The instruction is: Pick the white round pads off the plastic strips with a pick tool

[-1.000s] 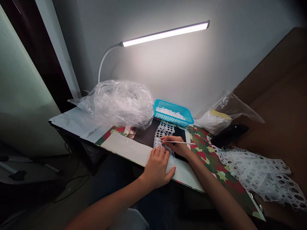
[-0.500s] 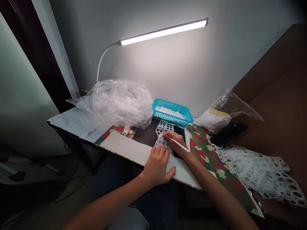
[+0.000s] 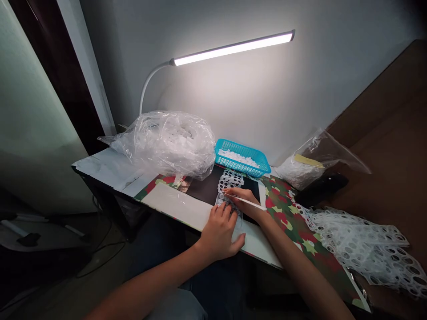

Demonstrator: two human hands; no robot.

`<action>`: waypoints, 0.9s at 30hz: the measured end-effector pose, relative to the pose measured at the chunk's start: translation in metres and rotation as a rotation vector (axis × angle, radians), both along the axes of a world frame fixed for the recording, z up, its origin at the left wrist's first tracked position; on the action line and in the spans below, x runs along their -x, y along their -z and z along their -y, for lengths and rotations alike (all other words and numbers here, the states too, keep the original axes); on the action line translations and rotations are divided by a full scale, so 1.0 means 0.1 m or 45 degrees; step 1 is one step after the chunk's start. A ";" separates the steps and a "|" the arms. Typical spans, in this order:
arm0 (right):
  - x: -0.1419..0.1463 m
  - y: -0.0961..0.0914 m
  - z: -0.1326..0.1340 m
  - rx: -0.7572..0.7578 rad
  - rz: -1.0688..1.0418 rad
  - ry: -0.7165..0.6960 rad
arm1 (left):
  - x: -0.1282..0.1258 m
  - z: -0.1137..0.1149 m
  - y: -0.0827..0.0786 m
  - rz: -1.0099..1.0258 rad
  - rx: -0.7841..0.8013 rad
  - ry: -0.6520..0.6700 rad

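Observation:
My left hand (image 3: 220,232) lies with fingers spread on a white perforated plastic strip (image 3: 231,179), pressing its near part against a white board (image 3: 176,211). My right hand (image 3: 245,203) pinches a thin white stick (image 3: 247,201), whose tip touches the strip's holes just beyond my left fingers. The far part of the strip lies on a black sheet (image 3: 203,189). My hands hide the strip's middle.
A camouflage-patterned sheet (image 3: 283,213) covers the desk. Behind are a bulging clear plastic bag (image 3: 167,144), a blue basket (image 3: 242,158) of white pieces, and a smaller bag (image 3: 300,171). A perforated sheet pile (image 3: 363,249) lies right, under a desk lamp (image 3: 233,46).
The stick in my right hand has swung from pointing down-right back toward a flatter angle. My left hand stays on the strip, and the view has shifted slightly.

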State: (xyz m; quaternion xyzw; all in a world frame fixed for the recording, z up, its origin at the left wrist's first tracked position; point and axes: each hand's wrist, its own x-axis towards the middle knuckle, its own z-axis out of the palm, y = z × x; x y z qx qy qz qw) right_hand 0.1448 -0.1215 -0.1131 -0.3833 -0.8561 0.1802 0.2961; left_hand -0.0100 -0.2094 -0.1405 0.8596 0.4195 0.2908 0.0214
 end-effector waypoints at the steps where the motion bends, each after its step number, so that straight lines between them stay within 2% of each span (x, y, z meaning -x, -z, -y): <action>1: 0.00 0.00 0.00 0.034 0.025 0.000 | 0.00 0.00 0.00 0.008 -0.003 -0.008; 9: -0.04 0.00 0.01 0.111 -0.043 -0.013 | 0.04 -0.02 0.06 -0.003 0.021 -0.149; 19: 0.01 0.00 0.02 0.159 -0.160 -0.021 | 0.27 -0.03 -0.07 0.024 -0.009 -0.070; 27: 0.00 0.04 -0.01 0.094 -0.098 -0.001 | 0.34 -0.03 -0.09 -0.008 -0.002 -0.030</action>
